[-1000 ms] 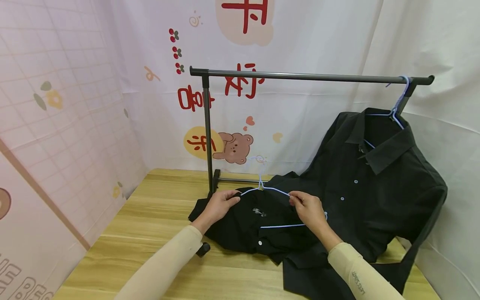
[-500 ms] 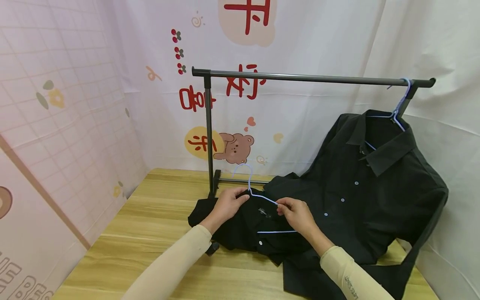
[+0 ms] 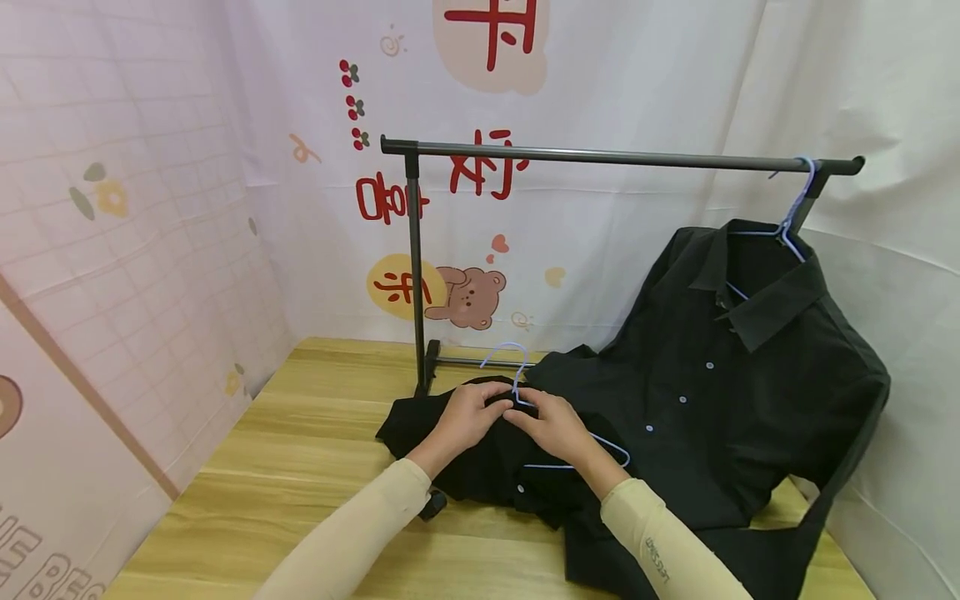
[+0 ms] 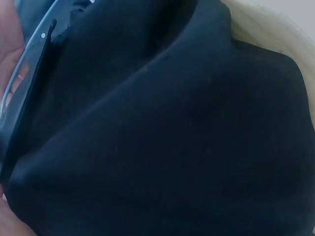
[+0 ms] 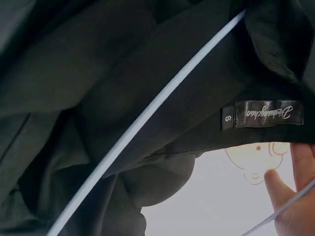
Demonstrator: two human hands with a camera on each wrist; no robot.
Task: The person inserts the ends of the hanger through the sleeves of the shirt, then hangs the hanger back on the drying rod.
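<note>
A light blue wire hanger (image 3: 620, 457) sits partly inside a black shirt (image 3: 487, 467) on the wooden table, its hook rising above the collar. My left hand (image 3: 463, 423) pinches the shirt at the collar, left of the hanger's neck. On the other side, my right hand (image 3: 555, 427) curls around the hanger just below its neck, fingertips close to the left thumb. In the right wrist view the hanger's bar (image 5: 142, 118) crosses the dark cloth, and a collar label (image 5: 268, 114) shows. Black cloth fills most of the left wrist view.
A dark metal garment rack (image 3: 600, 155) stands on the table (image 3: 300, 467). At its right end a second black shirt (image 3: 750, 375) hangs on another blue hanger (image 3: 793, 218), its lower part spread beside the first. Printed curtains (image 3: 315, 242) enclose the back and sides.
My right hand has slid left along the hanger's arm to its neck, beside my left hand. The left hand has shifted slightly right. The hanger's hook has come down behind the collar.
</note>
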